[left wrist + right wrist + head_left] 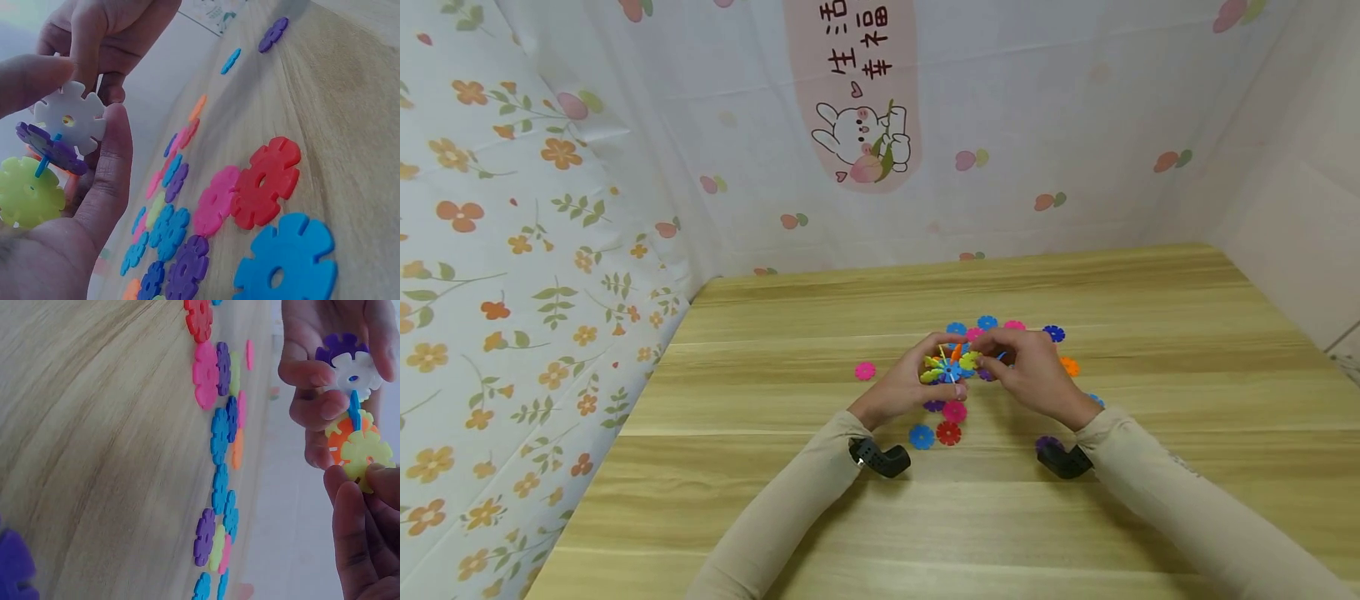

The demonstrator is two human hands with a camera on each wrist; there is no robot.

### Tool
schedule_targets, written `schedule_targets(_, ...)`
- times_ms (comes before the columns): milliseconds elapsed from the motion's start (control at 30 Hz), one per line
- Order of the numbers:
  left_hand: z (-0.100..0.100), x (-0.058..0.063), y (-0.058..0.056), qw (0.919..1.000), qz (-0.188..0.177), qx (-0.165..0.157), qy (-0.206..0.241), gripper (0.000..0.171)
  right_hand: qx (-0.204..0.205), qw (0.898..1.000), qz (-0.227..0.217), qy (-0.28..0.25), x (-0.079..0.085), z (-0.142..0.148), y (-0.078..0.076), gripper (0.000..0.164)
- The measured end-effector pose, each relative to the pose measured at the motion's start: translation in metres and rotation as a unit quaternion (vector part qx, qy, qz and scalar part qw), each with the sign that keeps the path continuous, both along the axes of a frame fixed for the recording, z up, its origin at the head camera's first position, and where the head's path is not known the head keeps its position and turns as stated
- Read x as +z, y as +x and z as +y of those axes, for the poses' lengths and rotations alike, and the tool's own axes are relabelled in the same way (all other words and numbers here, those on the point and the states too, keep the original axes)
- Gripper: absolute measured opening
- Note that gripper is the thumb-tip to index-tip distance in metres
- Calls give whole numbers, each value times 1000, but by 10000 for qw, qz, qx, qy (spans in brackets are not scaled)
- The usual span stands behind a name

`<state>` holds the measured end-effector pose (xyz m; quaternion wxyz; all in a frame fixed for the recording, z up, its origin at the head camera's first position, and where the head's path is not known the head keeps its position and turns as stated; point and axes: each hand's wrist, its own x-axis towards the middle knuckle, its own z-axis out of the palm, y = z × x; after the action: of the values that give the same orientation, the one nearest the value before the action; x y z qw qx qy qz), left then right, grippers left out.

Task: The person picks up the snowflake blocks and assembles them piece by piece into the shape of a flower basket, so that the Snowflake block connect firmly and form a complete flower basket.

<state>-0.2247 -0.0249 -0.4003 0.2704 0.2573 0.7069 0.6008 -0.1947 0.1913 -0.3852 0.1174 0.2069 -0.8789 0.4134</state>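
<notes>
Above the table, my left hand [898,390] grips a cluster of interlocked plastic snowflake discs [950,372] between thumb and fingers. Its pieces show as a white disc [53,114], a purple disc [65,156], a yellow-green disc [28,197] and, from the right wrist view, an orange disc [335,442] and an edge-on blue disc [355,411]. My right hand [1036,371] pinches a yellow-green disc [365,452] by its lower edge, thumb against fingers. That disc overlaps the orange one at the cluster's side. Part of the cluster is hidden behind the left fingers.
Loose snowflake discs lie under and around the hands on the wooden table [760,500], among them a red disc [949,433], a blue disc [922,437], a pink disc [865,371] and an orange disc [1070,367]. A printed curtain [715,125] hangs behind the table.
</notes>
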Motion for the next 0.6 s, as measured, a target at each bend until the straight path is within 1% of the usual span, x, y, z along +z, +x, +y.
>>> schedule_targets(233, 3, 1, -1, 9998, -78, 37, 183, 66, 99, 9996, 190, -209, 0, -2, 0, 9)
schedule_targets(367, 6, 0, -2, 9994, -117, 137, 297, 64, 32, 9988, 355, -350, 0, -4, 1, 10)
schedule_targets(467, 8, -1, -1, 9985, -244, 218, 438, 62, -108, 9980, 481, -399, -1, -6, 1, 11)
schedule_targets(533, 9, 0, -1, 9968, -450, 224, 626, 62, -174, 9976, 517, -426, -2, -8, 1, 12)
schedule_targets(600, 9, 0, -1, 9949, -621, 202, 771, 63, -203, 9978, 462, -429, -2, -9, 2, 12)
